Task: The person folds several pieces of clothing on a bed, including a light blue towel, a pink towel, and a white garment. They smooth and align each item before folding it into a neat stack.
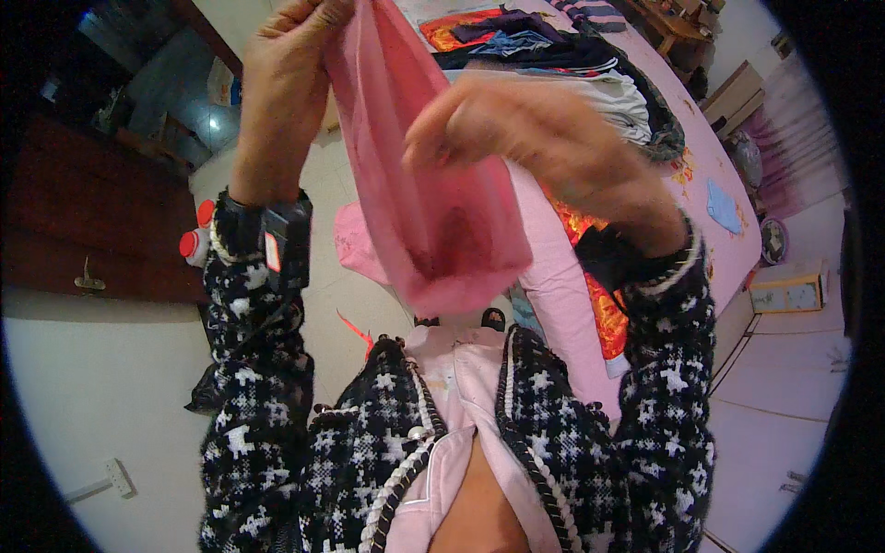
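Observation:
My left hand (pixel 287 90) is raised at the top and pinches the upper edge of a pink fabric piece (pixel 394 200), perhaps a garment. The cloth hangs down in folds, with a darker, shadowed hollow near its lower end. My right hand (pixel 532 131), blurred by motion, is in front of the cloth's right side with its fingers curled. Whether those fingers grip the fabric cannot be made out. Behind the hanging cloth, part of another pink fabric thing (pixel 359 238) shows low on the left.
A bed with a pink sheet (pixel 698 228) bears a heap of dark and white clothes (pixel 608 97) and a folded light-blue cloth (pixel 722 206). Orange patterned fabric (pixel 605 318) hangs by its near side. Red-lidded containers (pixel 193 245) stand left, beside a dark wooden door (pixel 97 214).

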`<state>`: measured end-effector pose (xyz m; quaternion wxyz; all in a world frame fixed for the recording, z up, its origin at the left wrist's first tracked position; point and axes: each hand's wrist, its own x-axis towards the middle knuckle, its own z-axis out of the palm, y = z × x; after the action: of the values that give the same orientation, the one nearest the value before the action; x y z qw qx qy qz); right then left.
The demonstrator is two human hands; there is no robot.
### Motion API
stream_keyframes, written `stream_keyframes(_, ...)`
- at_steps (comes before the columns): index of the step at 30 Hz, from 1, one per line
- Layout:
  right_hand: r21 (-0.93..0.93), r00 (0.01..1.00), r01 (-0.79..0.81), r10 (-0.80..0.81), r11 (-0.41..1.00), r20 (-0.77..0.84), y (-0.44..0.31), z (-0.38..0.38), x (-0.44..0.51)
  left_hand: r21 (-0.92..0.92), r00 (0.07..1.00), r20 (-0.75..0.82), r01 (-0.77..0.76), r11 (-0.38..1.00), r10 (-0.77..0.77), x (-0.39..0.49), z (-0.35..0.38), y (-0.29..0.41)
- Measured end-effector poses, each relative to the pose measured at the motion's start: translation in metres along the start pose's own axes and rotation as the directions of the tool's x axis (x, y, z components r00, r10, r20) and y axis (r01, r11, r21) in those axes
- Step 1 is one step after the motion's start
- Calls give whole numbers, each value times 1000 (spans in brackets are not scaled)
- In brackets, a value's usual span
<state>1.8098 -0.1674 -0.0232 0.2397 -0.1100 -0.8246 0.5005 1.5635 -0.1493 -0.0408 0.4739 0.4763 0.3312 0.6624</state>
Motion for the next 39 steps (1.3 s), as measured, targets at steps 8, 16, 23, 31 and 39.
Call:
stream_keyframes(8,-347,776,-393,509,852,373,154,49,-33,-22,967,-13,-256,966,256,22,-24,37)
stream_keyframes(16,-760,683,23,545,649,486,156,42,-40,103,907,-124,-392,914,403,5,-119,80)
stream_keyframes(23,-856,936,81,255,511,242,83,-26,-58,573,837,-293,-233,786,462,-33,-161,92)
stream_keyframes(31,-951,993,-12,-108,310,-47,33,-99,-33,633,819,-293,-221,742,493,-31,-199,106)
stream_keyframes(39,-798,842,-410,-154,443,-518,-3,-131,-4,989,733,149,-119,-91,663,-14,-207,113)
